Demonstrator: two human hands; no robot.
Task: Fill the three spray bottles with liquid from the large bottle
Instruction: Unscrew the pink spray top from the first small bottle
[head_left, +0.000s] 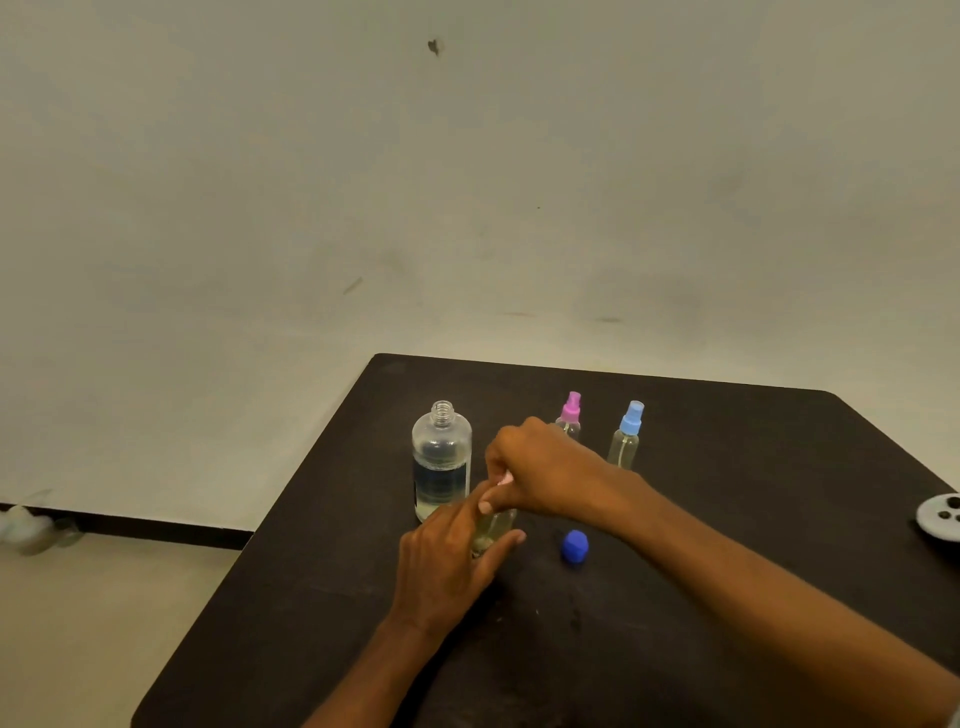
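Head view: dark table (753, 447) before pale wall (467, 182).

L grip (447, 564) + R grip (545, 470) on btl (493, 527)

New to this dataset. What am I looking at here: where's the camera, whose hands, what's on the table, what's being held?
No machine here: a person works with two bare hands. The single picture comes from a wide-angle camera on their head, looking forward and down. On the dark table stand a large bottle, uncapped and partly full of clear liquid, a pink-topped spray bottle and a blue-topped spray bottle. A blue cap lies nearer the person, and a grey round object sits at the right edge. The left hand holds a third small spray bottle by its body. The right hand is curled over its top, apparently pinching a pale part there. Whether that is going on or coming off cannot be told.
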